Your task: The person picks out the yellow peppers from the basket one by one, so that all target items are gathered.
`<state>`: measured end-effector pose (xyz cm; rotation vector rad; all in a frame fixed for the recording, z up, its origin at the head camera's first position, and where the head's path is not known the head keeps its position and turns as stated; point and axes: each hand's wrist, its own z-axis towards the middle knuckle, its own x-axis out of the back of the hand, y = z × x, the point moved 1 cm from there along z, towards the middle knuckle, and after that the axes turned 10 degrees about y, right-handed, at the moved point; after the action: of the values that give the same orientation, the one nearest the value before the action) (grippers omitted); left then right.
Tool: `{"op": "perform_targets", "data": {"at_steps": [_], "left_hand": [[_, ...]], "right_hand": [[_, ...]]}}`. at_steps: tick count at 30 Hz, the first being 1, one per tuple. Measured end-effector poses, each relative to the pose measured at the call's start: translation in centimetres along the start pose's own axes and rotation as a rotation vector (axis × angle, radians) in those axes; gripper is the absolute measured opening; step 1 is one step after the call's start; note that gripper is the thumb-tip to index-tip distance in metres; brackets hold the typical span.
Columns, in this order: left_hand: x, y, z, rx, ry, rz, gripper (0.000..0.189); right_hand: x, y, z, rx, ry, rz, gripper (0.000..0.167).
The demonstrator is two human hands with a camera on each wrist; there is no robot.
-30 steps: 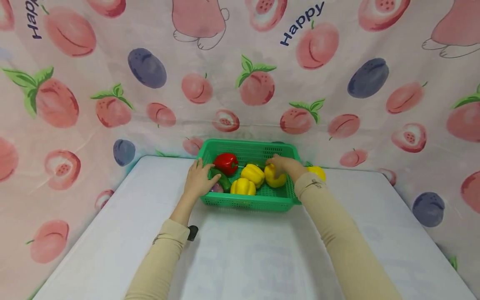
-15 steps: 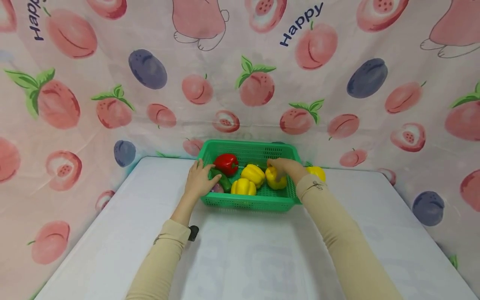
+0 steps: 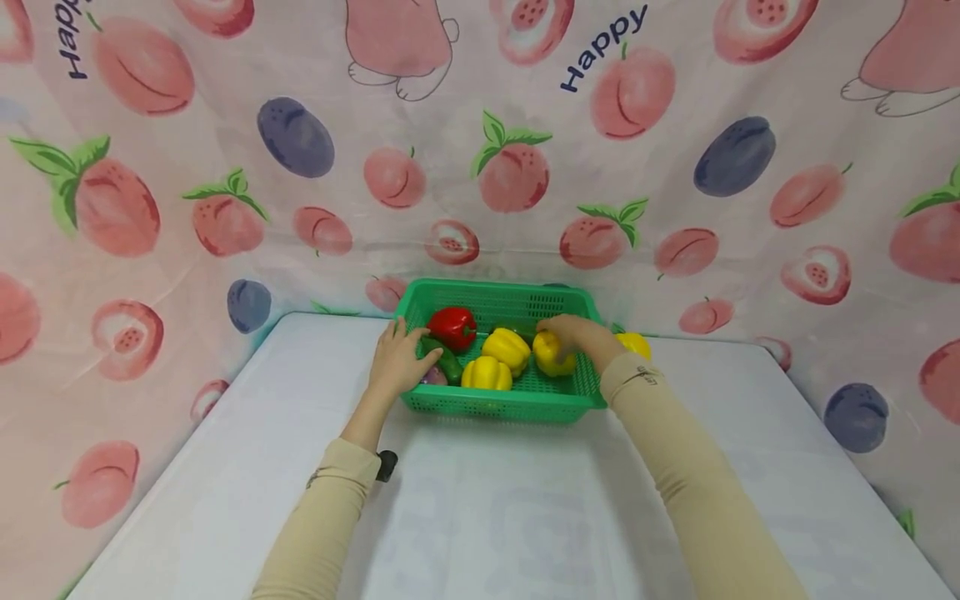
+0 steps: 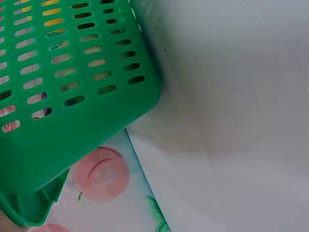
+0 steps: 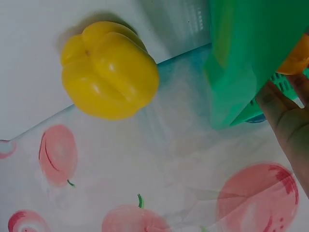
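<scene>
A green perforated basket (image 3: pixel 487 407) stands at the back of the white table. My left hand (image 3: pixel 393 360) rests over its left rim, thumb and fingers spread. Inside the basket's right part, my right hand (image 3: pixel 579 333) holds a yellow bell pepper (image 3: pixel 549 358) from above, its fingers bent round the far side. Two more yellow bell peppers (image 3: pixel 506 350) lie left of it, near a red bell pepper (image 3: pixel 452 327). Close to my left thumb are a dark green long vegetable (image 3: pixel 450 367) and a purple one (image 3: pixel 433 377), partly hidden.
Outside the basket, to its right, another yellow bell pepper (image 5: pixel 108 72) lies near the table's far edge, partly behind my right sleeve (image 3: pixel 637 387) in the head view. A fruit-printed cloth (image 3: pixel 450 208) hangs right behind the basket. The white table (image 3: pixel 510 517) stretches toward me.
My right hand and the yellow bell pepper it holds have shifted slightly to the right within the basket. My left hand has stayed on the rim.
</scene>
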<state>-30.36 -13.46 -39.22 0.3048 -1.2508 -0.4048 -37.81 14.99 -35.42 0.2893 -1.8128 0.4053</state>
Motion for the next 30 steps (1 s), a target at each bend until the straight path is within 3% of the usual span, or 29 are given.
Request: {"op": "perform_targets", "data": {"at_steps": [9,15,24,30], "left_hand": [[-0.1,0.2,0.0,-0.010,-0.008,0.008,0.056],[0.1,0.2,0.1,-0.012,0.001,0.010,0.055],[0.1,0.1,0.2,-0.003,-0.010,0.007,0.056],[0.2,0.0,0.1,-0.002,-0.004,-0.018,0.056]], "right_hand": [[0.1,0.5,-1.0,0.021,0.080,0.027,0.070],[0.1,0.7,-1.6,0.095,0.210,0.036,0.067],[0.0,1.7,-3.0,0.120,0.390,0.223,0.066],[-0.5,2.0,-3.8,0.109,0.468,0.329,0.067]]}}
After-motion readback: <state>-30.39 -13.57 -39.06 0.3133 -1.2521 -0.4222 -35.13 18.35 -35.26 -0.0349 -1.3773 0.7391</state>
